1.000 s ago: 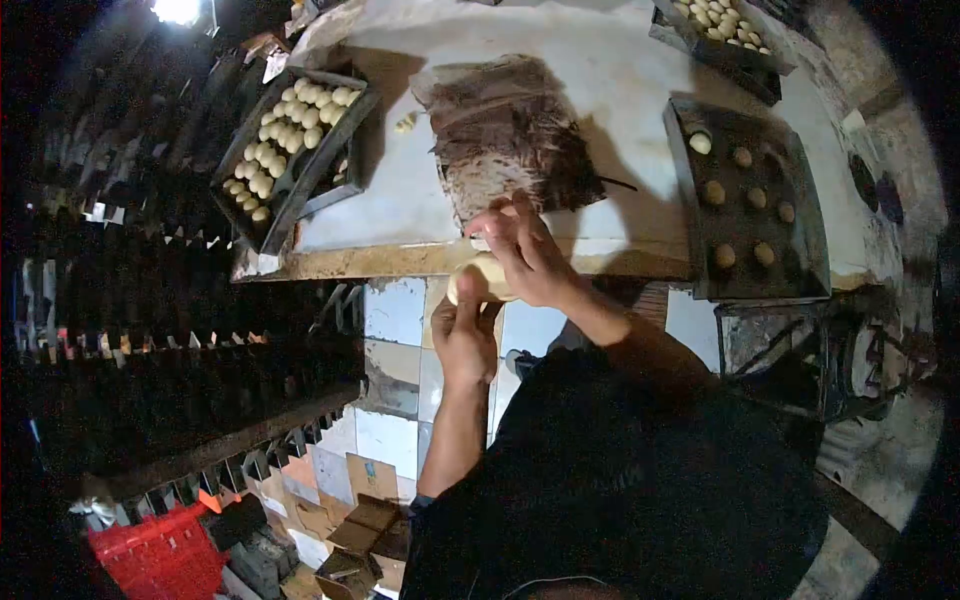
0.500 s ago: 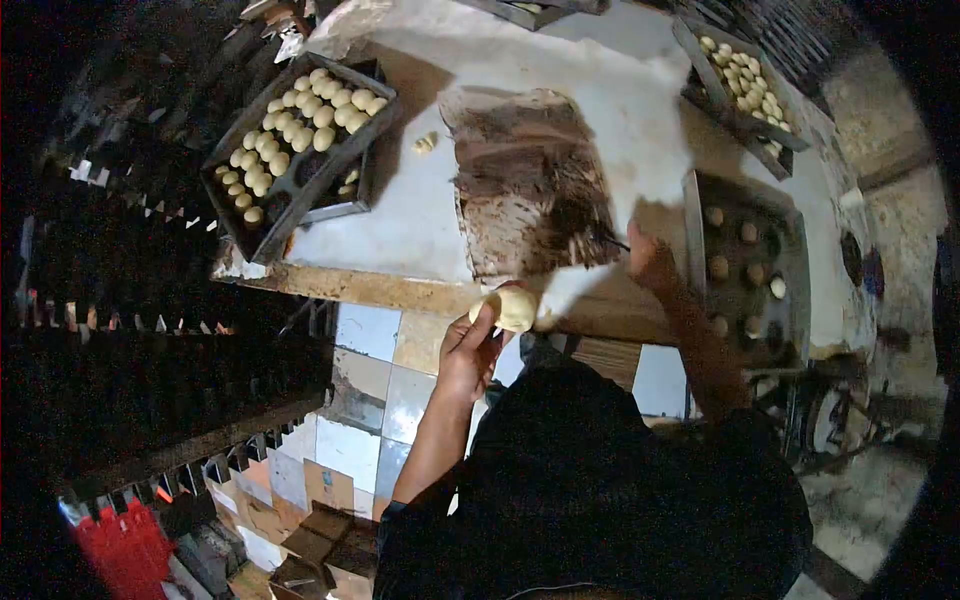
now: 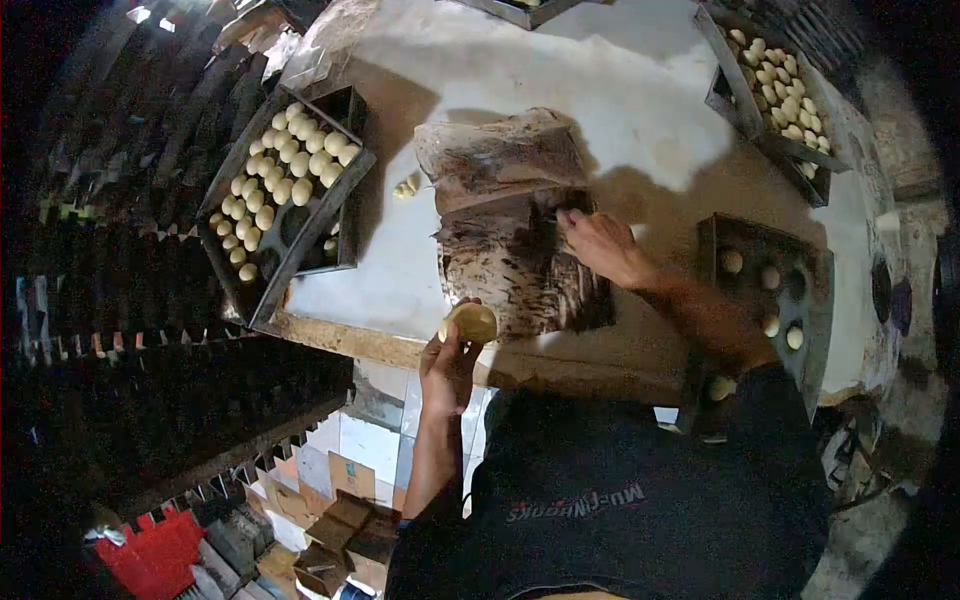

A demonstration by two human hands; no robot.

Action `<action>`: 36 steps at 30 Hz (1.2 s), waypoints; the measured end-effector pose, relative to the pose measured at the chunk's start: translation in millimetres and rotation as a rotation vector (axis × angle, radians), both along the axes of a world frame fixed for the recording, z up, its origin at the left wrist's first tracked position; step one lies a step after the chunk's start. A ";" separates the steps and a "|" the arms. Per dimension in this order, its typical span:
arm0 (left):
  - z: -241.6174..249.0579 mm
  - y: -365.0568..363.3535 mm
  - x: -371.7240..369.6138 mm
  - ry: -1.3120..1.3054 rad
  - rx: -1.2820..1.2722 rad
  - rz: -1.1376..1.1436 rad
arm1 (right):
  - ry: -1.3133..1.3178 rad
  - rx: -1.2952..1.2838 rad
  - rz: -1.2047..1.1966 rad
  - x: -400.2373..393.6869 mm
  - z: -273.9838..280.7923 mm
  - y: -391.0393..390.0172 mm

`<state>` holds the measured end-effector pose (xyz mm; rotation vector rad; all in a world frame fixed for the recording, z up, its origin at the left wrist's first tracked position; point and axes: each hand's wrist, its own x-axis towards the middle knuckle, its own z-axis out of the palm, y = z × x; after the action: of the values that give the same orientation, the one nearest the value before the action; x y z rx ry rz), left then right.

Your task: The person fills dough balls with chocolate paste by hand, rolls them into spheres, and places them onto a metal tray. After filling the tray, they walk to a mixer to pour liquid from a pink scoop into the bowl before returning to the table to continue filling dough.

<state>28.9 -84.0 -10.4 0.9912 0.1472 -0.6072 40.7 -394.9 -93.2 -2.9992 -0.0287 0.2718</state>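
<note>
Resting in the left hand [image 3: 447, 375], a pale, flattened round of dough [image 3: 473, 322] sits at the ends of the fingers, its broad face turned up and its far rim leaning out past the thumb. The left grip is nearly closed, parted only by the thickness of the dough, with the thumb pressed on the near side and the fingers curled around behind. Just beyond this grip, seen past the dough, begins a dark brown, smeared slab [image 3: 505, 262], which spreads away and to the right across the pale table [image 3: 620, 90]. Ahead and to the right of the left hand, the right hand [image 3: 603, 245] reaches over the slab's right side, fingers bent and drawn in toward the dark surface; whether they pinch anything, or how far apart they stand, cannot be told. A few pale scraps [image 3: 405, 188] lie ahead and slightly left of the left grip, near the slab. Farther left of that grip, a tray [image 3: 318, 237] holds rows of dough balls [image 3: 302, 191]. Right of the right hand, past the forearm, stands another tray [image 3: 815, 320] with a few scattered pieces, and beyond it, farther from both grips, a fuller tray [image 3: 738, 90].
</note>
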 end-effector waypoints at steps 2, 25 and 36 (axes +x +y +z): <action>4.7 -12.1 3.5 -0.002 0.015 0.018 | -0.086 0.096 0.053 1.3 -41.6 -14.7; -37.3 -89.1 12.7 0.223 -0.132 -0.050 | -0.212 0.933 0.158 -55.0 21.4 -26.1; -24.0 -78.7 -11.1 0.169 -0.209 -0.056 | -0.315 0.051 -0.158 -131.6 10.7 11.2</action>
<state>17.9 -162.7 -34.4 0.7437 0.2017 -0.7424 -90.9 -383.7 -82.6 -2.9395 0.1673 -0.2154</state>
